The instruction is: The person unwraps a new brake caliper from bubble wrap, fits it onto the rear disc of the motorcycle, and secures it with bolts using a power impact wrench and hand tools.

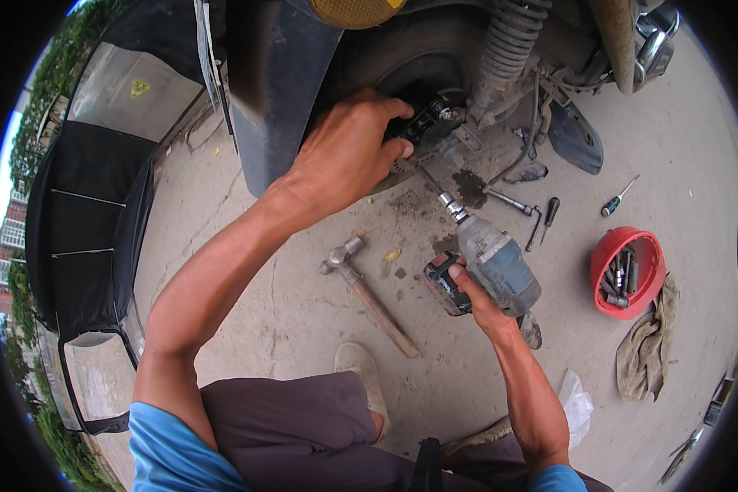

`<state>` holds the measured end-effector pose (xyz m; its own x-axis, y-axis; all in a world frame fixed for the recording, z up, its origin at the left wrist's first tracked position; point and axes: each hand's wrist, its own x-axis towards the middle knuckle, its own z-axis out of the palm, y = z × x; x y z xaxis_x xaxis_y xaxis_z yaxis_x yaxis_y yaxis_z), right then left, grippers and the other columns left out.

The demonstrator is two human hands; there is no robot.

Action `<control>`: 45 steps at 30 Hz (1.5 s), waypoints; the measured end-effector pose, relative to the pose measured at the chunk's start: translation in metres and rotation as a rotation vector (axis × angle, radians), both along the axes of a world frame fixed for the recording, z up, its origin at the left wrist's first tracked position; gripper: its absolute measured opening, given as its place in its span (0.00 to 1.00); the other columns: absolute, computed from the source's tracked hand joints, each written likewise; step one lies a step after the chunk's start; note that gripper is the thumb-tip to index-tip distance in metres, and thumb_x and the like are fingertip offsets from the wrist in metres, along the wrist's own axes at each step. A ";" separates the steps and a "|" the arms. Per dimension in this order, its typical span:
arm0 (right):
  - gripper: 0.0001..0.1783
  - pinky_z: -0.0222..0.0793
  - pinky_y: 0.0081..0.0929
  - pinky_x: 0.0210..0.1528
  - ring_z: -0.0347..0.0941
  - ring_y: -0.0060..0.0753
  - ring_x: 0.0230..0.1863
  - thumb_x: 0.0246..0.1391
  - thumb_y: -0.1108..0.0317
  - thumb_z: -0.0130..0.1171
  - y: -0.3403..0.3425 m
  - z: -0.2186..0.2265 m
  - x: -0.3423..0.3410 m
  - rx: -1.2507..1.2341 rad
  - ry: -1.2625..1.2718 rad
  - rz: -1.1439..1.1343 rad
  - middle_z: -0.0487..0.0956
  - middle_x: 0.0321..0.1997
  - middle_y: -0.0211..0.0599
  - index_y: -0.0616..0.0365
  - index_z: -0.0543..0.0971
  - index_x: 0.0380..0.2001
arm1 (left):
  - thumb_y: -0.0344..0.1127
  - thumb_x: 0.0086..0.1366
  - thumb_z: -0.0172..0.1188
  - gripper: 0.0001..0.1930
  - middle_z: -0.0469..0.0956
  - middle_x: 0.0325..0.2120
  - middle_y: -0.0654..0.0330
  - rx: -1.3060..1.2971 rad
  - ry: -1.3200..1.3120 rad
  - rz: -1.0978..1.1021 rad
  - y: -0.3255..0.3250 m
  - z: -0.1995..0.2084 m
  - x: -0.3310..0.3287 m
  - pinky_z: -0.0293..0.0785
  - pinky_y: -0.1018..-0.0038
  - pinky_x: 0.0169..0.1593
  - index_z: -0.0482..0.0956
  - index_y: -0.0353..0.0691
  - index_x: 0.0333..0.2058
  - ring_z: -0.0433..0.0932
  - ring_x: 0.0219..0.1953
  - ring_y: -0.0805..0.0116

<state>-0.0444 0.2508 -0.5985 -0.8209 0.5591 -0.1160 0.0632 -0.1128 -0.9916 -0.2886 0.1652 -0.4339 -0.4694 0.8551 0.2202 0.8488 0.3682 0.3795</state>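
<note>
My left hand [348,143] reaches to the wheel hub, thumb and forefinger on either side of a black part [422,123] there; its other fingers are hidden. In my right hand [484,307] is a grey-blue cordless impact driver [500,262] with a black and red battery [447,283]. From its chuck a socket and thin dark bit [429,178] point up and left toward the hub, just below my left thumb. Behind the hub is the dark tyre [373,70], and a coil-spring shock absorber [512,41] rises to the right.
A wooden-handled hammer [377,307] lies on the concrete left of the driver. Right of it are a socket wrench [512,201], a black-handled screwdriver [551,215] and a smaller screwdriver [620,197]. A red bowl [603,262] holds several sockets, beside a rag [648,353].
</note>
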 end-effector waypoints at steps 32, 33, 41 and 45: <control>0.12 0.71 0.25 0.40 0.75 0.22 0.36 0.60 0.71 0.69 -0.011 0.000 -0.002 -0.191 0.024 -0.046 0.80 0.35 0.29 0.59 0.79 0.45 | 0.38 0.60 0.73 0.26 0.81 0.49 0.43 -0.084 0.070 0.011 0.012 0.006 0.002 0.76 0.58 0.56 0.81 0.36 0.55 0.81 0.51 0.43; 0.13 0.76 0.27 0.48 0.80 0.25 0.44 0.61 0.71 0.67 -0.010 -0.001 -0.001 -0.208 -0.015 -0.019 0.85 0.43 0.32 0.59 0.81 0.48 | 0.38 0.59 0.73 0.26 0.81 0.49 0.43 -0.082 0.067 0.007 0.012 0.006 0.002 0.76 0.58 0.56 0.81 0.36 0.55 0.81 0.51 0.43; 0.16 0.75 0.28 0.51 0.79 0.25 0.47 0.60 0.71 0.69 -0.008 -0.005 0.001 -0.121 -0.011 -0.045 0.85 0.43 0.31 0.59 0.80 0.51 | 0.38 0.59 0.74 0.25 0.81 0.47 0.42 -0.071 0.065 -0.003 0.012 0.007 0.002 0.76 0.58 0.55 0.82 0.35 0.54 0.82 0.50 0.43; 0.17 0.75 0.28 0.52 0.79 0.25 0.47 0.61 0.72 0.68 -0.005 0.001 -0.001 -0.035 -0.003 -0.031 0.84 0.44 0.31 0.58 0.79 0.52 | 0.38 0.59 0.74 0.26 0.81 0.47 0.43 -0.080 0.061 0.013 0.012 0.007 0.002 0.76 0.58 0.54 0.82 0.36 0.54 0.82 0.49 0.43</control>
<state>-0.0451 0.2457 -0.5977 -0.8028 0.5799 -0.1386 0.0623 -0.1496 -0.9868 -0.2866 0.1772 -0.4268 -0.4685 0.8649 0.1800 0.8644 0.4066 0.2959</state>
